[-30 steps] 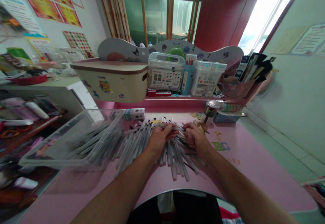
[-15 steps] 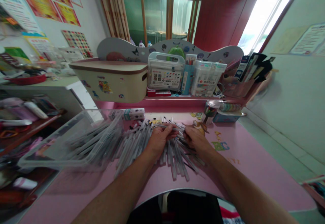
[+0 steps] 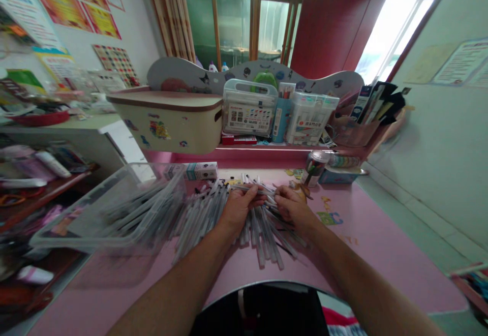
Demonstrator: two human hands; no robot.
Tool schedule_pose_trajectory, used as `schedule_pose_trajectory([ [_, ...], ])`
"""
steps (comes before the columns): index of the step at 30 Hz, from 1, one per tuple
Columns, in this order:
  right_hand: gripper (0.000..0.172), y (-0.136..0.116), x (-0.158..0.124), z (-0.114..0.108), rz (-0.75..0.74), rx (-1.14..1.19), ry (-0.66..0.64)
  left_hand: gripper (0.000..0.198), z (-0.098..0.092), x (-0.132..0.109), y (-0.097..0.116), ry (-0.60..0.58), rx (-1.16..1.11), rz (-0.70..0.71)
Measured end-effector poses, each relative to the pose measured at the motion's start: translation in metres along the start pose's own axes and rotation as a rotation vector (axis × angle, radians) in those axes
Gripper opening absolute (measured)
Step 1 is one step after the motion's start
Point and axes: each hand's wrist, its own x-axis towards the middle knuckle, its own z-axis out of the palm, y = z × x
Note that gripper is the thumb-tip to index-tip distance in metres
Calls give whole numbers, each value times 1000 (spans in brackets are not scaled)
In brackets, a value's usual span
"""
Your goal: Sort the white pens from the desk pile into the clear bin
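Note:
Above a spread pile of slim translucent pens [image 3: 206,219], my left hand [image 3: 242,205] is closed on one pen [image 3: 261,190], which lies roughly level. My right hand [image 3: 290,204] pinches at the right end of that same pen, so the two hands are a short way apart. Fingers hide much of its right end. Many pens in the pile have dark ends and fan out on the pink table [image 3: 381,254], some under my hands. More of them lie in the clear plastic box [image 3: 95,247] left of the pile.
A white carton [image 3: 201,171] lies behind the pile, and a can [image 3: 315,167] stands at the back right beside a blue box [image 3: 338,176]. On the raised shelf are a lidded cream bin [image 3: 171,127], marker cases [image 3: 249,107] and a pen holder [image 3: 353,130].
My right hand has shifted very slightly to the left at the pen's end. My left hand stays almost where it was, and the pile looks the same.

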Motion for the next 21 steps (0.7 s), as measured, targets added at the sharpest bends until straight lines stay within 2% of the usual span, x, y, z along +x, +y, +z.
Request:
schedule_pose_trajectory([
  [3,31,-1,-1,2,7,47,29,20,0,0,0,-16,-3,-2],
  [6,41,0,-1,1,14,-63,46,22,1,-2,0,-25,2,-5],
  [9,38,3,0,1,-26,-113,31,25,1,-2,0,-9,14,-9],
  [14,24,-3,-1,1,22,165,9,32,-2,-2,3,78,-2,35],
  [17,23,-9,-2,-3,114,372,-72,36,-2,-3,5,103,14,82],
  [21,26,-11,-5,-3,245,379,-150,37,2,-8,5,71,141,142],
])
